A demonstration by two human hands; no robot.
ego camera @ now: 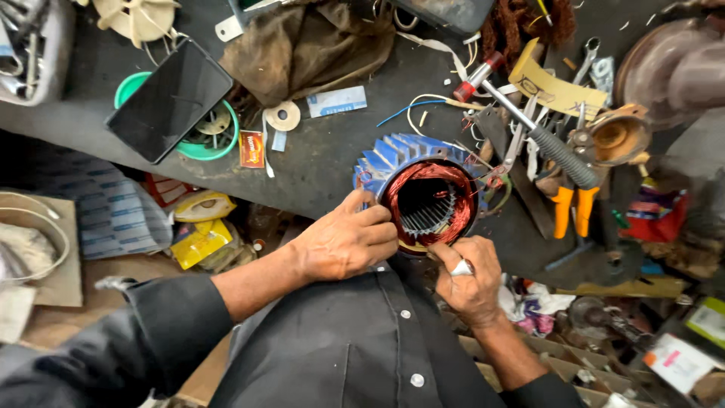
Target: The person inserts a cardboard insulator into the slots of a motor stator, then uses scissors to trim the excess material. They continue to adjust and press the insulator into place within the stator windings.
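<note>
At the bench edge, my left hand (349, 240) clasps the blue motor stator (423, 193) while my right hand (468, 276) pinches copper winding (462, 198); best worked slowly, housing braced steady.

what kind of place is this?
Likely a motor repair or rewinding workshop. Both hands work on a blue finned motor stator with copper windings, on a cluttered dark workbench strewn with orange-handled pliers, a screwdriver and wire scraps.
</note>
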